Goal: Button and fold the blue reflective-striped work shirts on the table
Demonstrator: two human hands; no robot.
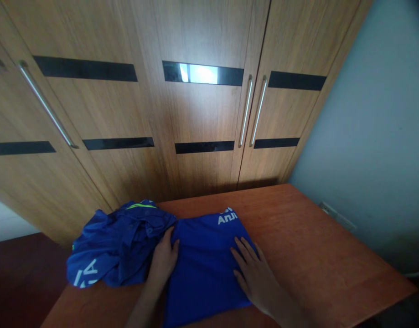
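Note:
A blue garment with white lettering (202, 269) lies folded into a flat, roughly rectangular shape on the wooden table. My right hand (253, 271) rests flat on its right side, fingers spread and pointing toward the far edge. Along the left edge of the folded garment lies my left hand (165, 255), its thumb and forefinger apart and touching the cloth; its other fingers are partly hidden. Just left of that hand is a crumpled heap of blue clothing (123, 243) with white letters and a bright green stripe.
The reddish-brown table (308, 255) reaches to the wooden wardrobe (202, 114), whose doors are closed and carry long metal handles (246, 111). A pale wall (376, 118) rises on the right, with a socket strip (337, 216) low down. Dark floor (21, 278) shows at left.

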